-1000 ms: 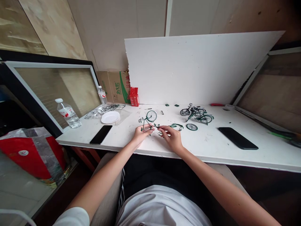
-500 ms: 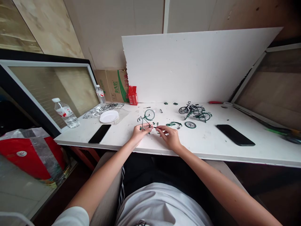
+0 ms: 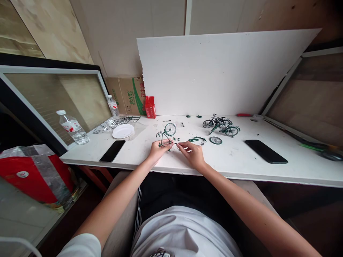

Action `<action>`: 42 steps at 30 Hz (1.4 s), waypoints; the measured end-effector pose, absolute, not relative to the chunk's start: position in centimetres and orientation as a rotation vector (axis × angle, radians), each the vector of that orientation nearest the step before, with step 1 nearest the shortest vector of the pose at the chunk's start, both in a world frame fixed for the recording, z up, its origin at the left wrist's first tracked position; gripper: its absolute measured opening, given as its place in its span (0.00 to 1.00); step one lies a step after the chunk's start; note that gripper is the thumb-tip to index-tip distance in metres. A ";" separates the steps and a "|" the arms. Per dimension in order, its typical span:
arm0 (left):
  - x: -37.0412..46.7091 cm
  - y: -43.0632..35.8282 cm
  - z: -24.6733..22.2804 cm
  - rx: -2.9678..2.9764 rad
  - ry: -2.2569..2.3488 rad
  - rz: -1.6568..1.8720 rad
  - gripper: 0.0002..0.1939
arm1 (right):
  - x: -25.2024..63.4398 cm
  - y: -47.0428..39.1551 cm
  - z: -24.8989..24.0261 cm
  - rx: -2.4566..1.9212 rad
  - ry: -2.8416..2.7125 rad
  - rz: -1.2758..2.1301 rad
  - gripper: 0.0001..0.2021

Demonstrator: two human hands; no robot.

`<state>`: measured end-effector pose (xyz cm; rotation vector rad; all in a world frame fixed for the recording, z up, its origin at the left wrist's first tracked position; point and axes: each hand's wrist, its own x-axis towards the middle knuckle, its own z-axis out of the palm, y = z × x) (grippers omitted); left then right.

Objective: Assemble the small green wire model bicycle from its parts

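A small green model bicycle frame (image 3: 164, 137) with one spoked wheel (image 3: 170, 129) fitted is held by my left hand (image 3: 158, 150), whose fingers are closed round its lower part. From the right, my right hand (image 3: 193, 152) pinches a thin dark tool (image 3: 175, 143), its tip against the frame near my left fingertips. Small green pieces lie just beyond the hands. Right of them are a curved green part (image 3: 199, 138) and a loose wheel (image 3: 215, 140) lying flat.
Assembled model bicycles (image 3: 223, 125) stand at the back right. A black phone (image 3: 266, 151) lies right, another phone (image 3: 112, 151) left. Beyond the left phone are a white plate (image 3: 123, 131) and water bottle (image 3: 73, 127). A red box (image 3: 150, 107) stands at the back.
The whole view has shifted slightly. Both hands keep nearly the same pose on the frame and the tool.
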<state>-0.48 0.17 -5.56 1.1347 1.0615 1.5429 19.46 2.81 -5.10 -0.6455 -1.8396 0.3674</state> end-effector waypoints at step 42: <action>-0.6 0.5 -5.9 1.128 1.081 1.596 0.28 | 19.5 3.5 -6.1 -0.602 -1.957 0.278 0.13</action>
